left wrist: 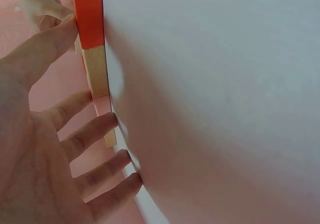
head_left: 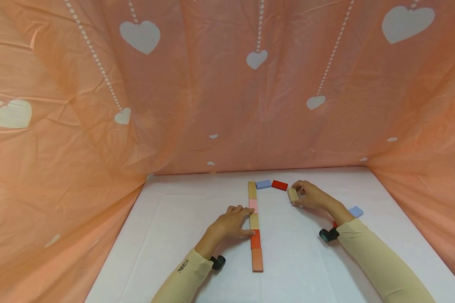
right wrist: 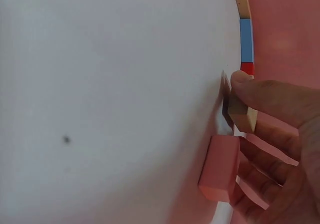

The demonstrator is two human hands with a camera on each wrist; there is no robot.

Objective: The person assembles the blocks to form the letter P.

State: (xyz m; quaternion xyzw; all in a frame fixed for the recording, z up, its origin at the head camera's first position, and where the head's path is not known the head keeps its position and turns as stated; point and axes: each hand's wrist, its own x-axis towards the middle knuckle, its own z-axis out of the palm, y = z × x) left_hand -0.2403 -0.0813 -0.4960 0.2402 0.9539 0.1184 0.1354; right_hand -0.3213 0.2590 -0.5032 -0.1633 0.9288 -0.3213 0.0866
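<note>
My right hand pinches a plain wooden block between thumb and fingers, beside the end of a red block. In the right wrist view a salmon-pink block is close by the other fingers; the hand hides it in the head view. My left hand has its fingers spread along a straight row of blocks. Its thumb is at an orange-red block, and its index fingertip is by a pink block. Between these two sits a plain wooden block.
A wooden block forms the row's far end, an orange-brown block its near end. From the far end a blue block leads towards the red one. Another blue block lies behind the right wrist on the white tabletop.
</note>
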